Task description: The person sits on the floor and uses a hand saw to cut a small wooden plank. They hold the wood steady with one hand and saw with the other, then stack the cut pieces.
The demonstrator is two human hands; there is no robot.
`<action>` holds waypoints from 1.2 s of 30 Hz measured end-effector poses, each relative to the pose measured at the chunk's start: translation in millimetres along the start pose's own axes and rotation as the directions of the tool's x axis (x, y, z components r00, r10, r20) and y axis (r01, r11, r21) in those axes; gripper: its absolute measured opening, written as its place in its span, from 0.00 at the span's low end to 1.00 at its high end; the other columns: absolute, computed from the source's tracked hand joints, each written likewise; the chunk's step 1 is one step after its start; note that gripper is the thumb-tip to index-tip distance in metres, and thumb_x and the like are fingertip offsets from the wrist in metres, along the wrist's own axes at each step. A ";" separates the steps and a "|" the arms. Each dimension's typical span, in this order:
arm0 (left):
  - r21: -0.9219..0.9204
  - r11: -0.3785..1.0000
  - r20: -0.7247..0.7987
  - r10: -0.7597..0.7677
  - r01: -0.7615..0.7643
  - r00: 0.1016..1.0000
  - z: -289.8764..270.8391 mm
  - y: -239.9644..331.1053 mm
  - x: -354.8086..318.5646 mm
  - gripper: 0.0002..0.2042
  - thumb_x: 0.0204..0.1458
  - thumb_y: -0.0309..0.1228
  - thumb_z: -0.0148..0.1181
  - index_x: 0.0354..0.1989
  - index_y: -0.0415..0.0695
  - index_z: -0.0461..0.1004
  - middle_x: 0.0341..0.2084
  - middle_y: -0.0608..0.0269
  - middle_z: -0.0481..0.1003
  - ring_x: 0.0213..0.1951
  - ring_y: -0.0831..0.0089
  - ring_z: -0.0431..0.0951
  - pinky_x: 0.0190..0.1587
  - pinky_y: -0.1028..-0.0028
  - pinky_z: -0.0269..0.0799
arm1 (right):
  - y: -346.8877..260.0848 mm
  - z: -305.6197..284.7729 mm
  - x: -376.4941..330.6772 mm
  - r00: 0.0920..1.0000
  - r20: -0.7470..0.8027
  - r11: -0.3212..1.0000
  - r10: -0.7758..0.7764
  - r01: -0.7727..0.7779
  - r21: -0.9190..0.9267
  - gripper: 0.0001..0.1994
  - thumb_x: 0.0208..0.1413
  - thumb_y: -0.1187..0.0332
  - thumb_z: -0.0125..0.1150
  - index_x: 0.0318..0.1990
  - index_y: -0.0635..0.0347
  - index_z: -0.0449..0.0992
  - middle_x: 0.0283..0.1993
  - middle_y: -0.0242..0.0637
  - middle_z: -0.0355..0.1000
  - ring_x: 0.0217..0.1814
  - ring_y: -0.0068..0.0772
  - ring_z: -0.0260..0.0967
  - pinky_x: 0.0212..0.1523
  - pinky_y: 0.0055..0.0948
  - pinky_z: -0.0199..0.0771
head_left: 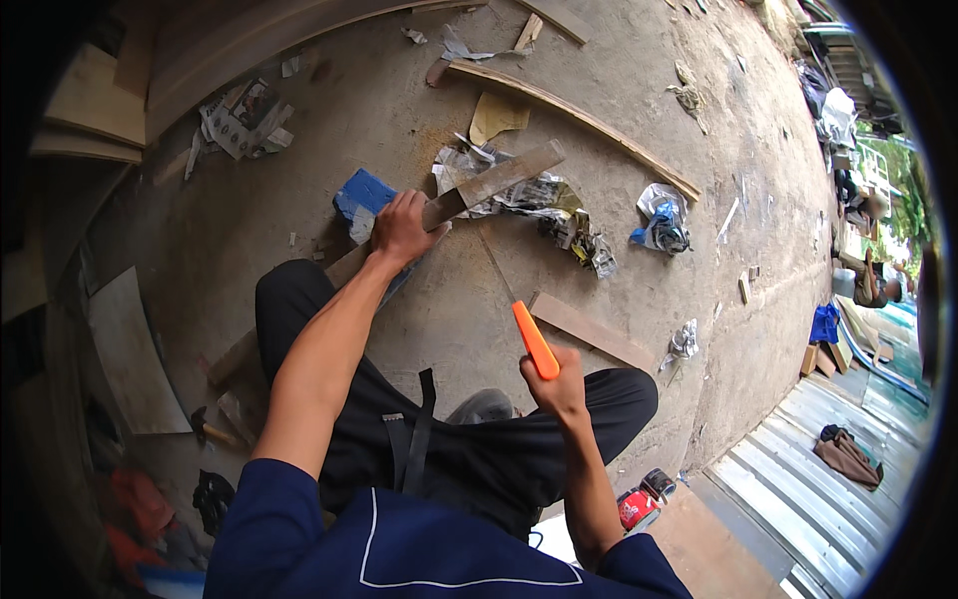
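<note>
My left hand (402,232) presses down on a long wooden plank (511,178), its fingers bent over the wood. Under the plank lies a blue block (363,196), partly hidden by my hand and the board. In my right hand (559,384), closed around the grip, is a hand saw with an orange handle (534,334). Its thin blade points away from me and reaches the near edge of the plank, a little right of my left hand. Whether the teeth have cut into the wood cannot be made out.
Crumpled newspaper (544,205) lies under and beyond the plank. A long wood strip (589,125) crosses the floor farther off. Near my right knee rests a short board (594,331). A hammer (215,429) lies at left, and a red can (637,509) at lower right.
</note>
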State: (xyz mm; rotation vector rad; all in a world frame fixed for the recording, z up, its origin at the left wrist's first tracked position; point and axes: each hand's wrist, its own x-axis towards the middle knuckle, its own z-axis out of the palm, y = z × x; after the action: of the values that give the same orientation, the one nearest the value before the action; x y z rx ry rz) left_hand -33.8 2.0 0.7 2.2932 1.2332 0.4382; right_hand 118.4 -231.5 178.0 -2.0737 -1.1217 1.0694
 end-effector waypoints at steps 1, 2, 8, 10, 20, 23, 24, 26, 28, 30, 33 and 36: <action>0.007 1.000 0.001 -0.001 0.001 1.000 0.5 0.2 -1.8 0.22 0.38 0.42 0.71 0.34 0.43 0.68 0.33 0.57 0.71 0.42 0.58 0.73 0.41 0.61 0.71 | -0.4 1.2 1.0 0.999 -0.014 0.999 -0.035 0.035 -0.015 0.08 0.43 0.70 0.60 0.22 0.67 0.72 0.16 0.48 0.66 0.16 0.37 0.65 0.25 0.34 0.66; 0.015 1.000 0.001 -0.002 0.002 1.000 0.8 0.0 -4.0 0.22 0.37 0.42 0.71 0.34 0.42 0.68 0.33 0.57 0.71 0.42 0.57 0.73 0.41 0.61 0.71 | -2.6 3.3 8.7 0.997 -0.027 0.997 -0.072 0.071 -0.030 0.08 0.43 0.70 0.60 0.22 0.67 0.72 0.16 0.48 0.66 0.16 0.36 0.65 0.25 0.34 0.66; 0.006 1.000 -0.047 -0.012 0.012 0.999 4.3 -5.8 17.5 0.23 0.36 0.42 0.72 0.34 0.42 0.68 0.34 0.55 0.72 0.41 0.55 0.74 0.40 0.61 0.72 | -16.0 19.2 87.2 0.997 -0.041 0.998 -0.058 0.057 -0.020 0.12 0.44 0.66 0.60 0.22 0.69 0.71 0.17 0.51 0.64 0.17 0.44 0.65 0.26 0.37 0.67; 0.009 0.999 -0.044 -0.032 0.033 0.999 5.7 -6.3 6.7 0.22 0.36 0.41 0.71 0.34 0.42 0.68 0.34 0.56 0.72 0.41 0.55 0.74 0.40 0.61 0.72 | -4.0 20.5 68.2 0.995 -0.013 0.990 -0.100 0.098 -0.102 0.12 0.44 0.66 0.60 0.22 0.68 0.71 0.16 0.51 0.64 0.18 0.46 0.66 0.26 0.35 0.66; -0.043 0.999 -0.004 -0.007 0.007 1.000 4.2 -3.0 4.6 0.20 0.38 0.38 0.71 0.33 0.42 0.68 0.33 0.56 0.71 0.40 0.57 0.74 0.42 0.60 0.72 | -27.9 27.4 116.7 1.000 -0.002 0.996 -0.030 0.030 -0.086 0.13 0.44 0.65 0.60 0.22 0.69 0.70 0.16 0.51 0.65 0.17 0.43 0.66 0.26 0.38 0.66; -0.032 0.999 0.003 -0.017 0.017 1.000 2.5 -2.8 2.7 0.19 0.38 0.38 0.70 0.33 0.42 0.68 0.34 0.56 0.72 0.41 0.56 0.74 0.42 0.60 0.72 | -14.7 18.1 97.0 0.998 0.027 0.993 -0.065 0.067 -0.102 0.13 0.44 0.65 0.60 0.23 0.69 0.70 0.16 0.51 0.64 0.17 0.42 0.64 0.26 0.37 0.66; -0.021 1.000 -0.012 -0.008 0.008 1.000 -1.7 -4.6 11.1 0.19 0.38 0.38 0.70 0.33 0.42 0.68 0.34 0.56 0.72 0.41 0.56 0.74 0.42 0.60 0.72 | -9.8 11.0 78.7 0.992 0.033 0.984 -0.124 0.127 -0.128 0.13 0.44 0.65 0.60 0.23 0.69 0.70 0.16 0.51 0.64 0.17 0.41 0.63 0.26 0.37 0.66; -0.007 1.000 -0.012 -0.015 0.015 1.000 -3.7 -1.5 4.5 0.19 0.38 0.38 0.70 0.33 0.42 0.68 0.34 0.55 0.72 0.41 0.56 0.74 0.42 0.60 0.72 | -4.2 -5.6 34.8 0.999 -0.002 0.998 -0.050 0.050 -0.033 0.13 0.44 0.65 0.60 0.23 0.69 0.70 0.17 0.51 0.64 0.17 0.44 0.64 0.26 0.37 0.67; -0.002 1.000 -0.014 -0.011 0.011 1.000 -5.2 0.0 3.8 0.19 0.38 0.38 0.70 0.34 0.42 0.69 0.34 0.55 0.72 0.42 0.56 0.74 0.42 0.60 0.72 | -13.1 -8.0 32.9 0.999 0.027 0.999 -0.027 0.027 -0.018 0.13 0.44 0.65 0.60 0.23 0.69 0.71 0.16 0.51 0.64 0.17 0.44 0.65 0.26 0.37 0.67; -0.003 1.000 -0.023 0.000 0.000 1.000 -4.9 1.7 10.2 0.19 0.38 0.38 0.70 0.34 0.43 0.69 0.34 0.55 0.72 0.42 0.56 0.74 0.42 0.60 0.72 | -15.7 -2.8 51.9 0.994 0.003 0.990 -0.108 0.108 -0.096 0.13 0.44 0.65 0.60 0.23 0.69 0.71 0.17 0.51 0.64 0.18 0.46 0.65 0.26 0.37 0.67; -0.015 1.000 -0.009 -0.005 0.005 1.000 2.1 -2.8 5.4 0.19 0.38 0.38 0.70 0.35 0.43 0.69 0.34 0.55 0.72 0.42 0.56 0.74 0.42 0.60 0.72 | -39.9 26.3 107.8 0.999 0.005 0.997 -0.052 0.052 -0.065 0.13 0.44 0.65 0.60 0.23 0.69 0.71 0.17 0.52 0.65 0.19 0.51 0.66 0.27 0.40 0.67; -0.022 0.999 0.011 -0.038 0.038 0.999 2.1 -2.2 4.3 0.20 0.37 0.38 0.71 0.34 0.43 0.69 0.34 0.56 0.72 0.42 0.56 0.74 0.42 0.60 0.72 | -23.5 17.6 101.0 0.998 0.052 0.996 0.033 -0.029 -0.081 0.13 0.44 0.64 0.60 0.24 0.69 0.72 0.18 0.52 0.65 0.21 0.53 0.66 0.28 0.40 0.67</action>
State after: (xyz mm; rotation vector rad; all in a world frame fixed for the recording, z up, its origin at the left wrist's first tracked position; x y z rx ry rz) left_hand -31.9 6.0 -2.0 2.2467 1.2582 0.4240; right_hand 127.6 -131.3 147.4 -2.1426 -1.1804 1.1175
